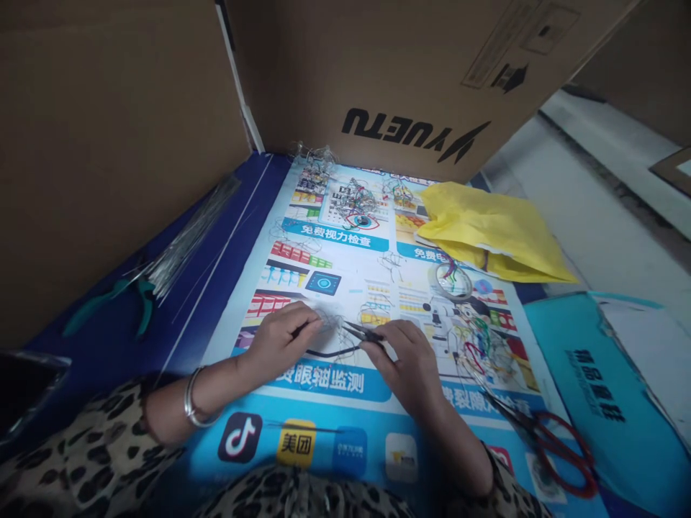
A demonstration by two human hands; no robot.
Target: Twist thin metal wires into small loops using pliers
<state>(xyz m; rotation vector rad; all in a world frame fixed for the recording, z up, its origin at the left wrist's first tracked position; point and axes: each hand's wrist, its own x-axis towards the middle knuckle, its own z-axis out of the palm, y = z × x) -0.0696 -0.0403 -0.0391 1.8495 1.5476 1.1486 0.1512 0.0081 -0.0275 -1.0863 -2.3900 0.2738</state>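
Note:
My left hand is closed in a pinch at the middle of the printed sheet, and a thin looped wire comes out by its fingertips. A silver bangle is on that wrist. In my right hand is a pair of dark pointed pliers, its narrow jaws directed left at the wire. Whether the jaw tips touch the wire is too fine to tell. A black strand curves between the two hands, partly hidden by them.
Wire tangles lie on the printed sheet. Left are a wire bundle and green-handled pliers. Right are a clear round dish, a yellow bag, red-handled scissors and a teal packet. Cardboard stands behind.

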